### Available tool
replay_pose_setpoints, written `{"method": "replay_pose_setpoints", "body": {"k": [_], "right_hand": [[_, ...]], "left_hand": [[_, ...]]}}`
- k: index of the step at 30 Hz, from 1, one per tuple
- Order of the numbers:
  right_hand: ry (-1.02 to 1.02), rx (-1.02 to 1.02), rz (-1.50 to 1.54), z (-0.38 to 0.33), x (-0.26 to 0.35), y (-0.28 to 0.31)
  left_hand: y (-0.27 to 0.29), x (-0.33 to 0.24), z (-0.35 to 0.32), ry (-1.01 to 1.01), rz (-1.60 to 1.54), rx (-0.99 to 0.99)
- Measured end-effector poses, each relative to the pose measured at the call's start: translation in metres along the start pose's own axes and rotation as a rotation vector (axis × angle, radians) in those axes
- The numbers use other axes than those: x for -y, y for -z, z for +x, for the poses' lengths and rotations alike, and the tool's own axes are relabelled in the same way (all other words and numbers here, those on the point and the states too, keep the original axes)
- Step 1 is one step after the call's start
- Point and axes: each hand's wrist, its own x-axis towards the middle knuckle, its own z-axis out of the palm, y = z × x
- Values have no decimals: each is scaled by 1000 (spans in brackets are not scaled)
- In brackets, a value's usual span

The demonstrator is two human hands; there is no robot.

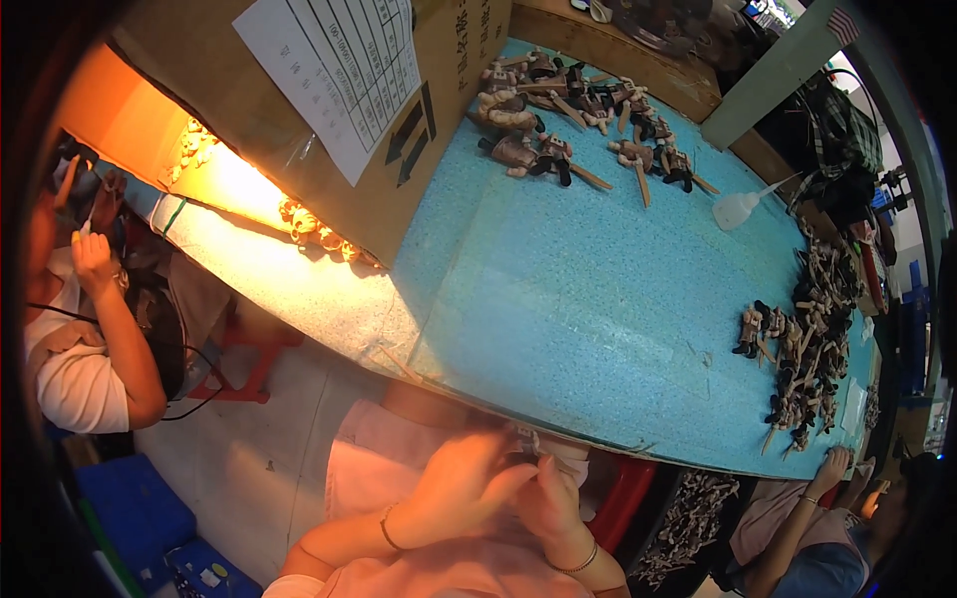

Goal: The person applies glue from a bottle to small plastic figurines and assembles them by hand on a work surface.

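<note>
Fingers of the left hand (454,483) and right hand (543,498) pinch 1 small blurred figurine part (525,444) together below the blue speckled foam-topped table (598,289); assembly seems underway, needing steady alignment.

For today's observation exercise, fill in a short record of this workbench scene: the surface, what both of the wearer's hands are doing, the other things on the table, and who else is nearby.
surface: blue table top
left hand: closed around a small part, blurred, held over the lap
right hand: pinching the same small part
near pile: figurine pieces on sticks at the right edge
far pile: more figurine pieces
other: white squeeze bottle; cardboard box with paper sheet
people: one person at left, another's hand at right
</note>
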Motion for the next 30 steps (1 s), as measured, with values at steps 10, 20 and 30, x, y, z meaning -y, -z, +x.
{"method": "replay_pose_setpoints", "body": {"k": [10, 20, 30], "right_hand": [[-31, -128, -20, -3, -8, 15], [-70, -197, 92, -4, -10, 32], [-82, 166, 49, 1, -5, 30]], "left_hand": [[1, 6, -5, 84, -72, 104], [0, -9, -17, -46, -95, -95], [3, -7, -14, -99, -86, -146]]}}
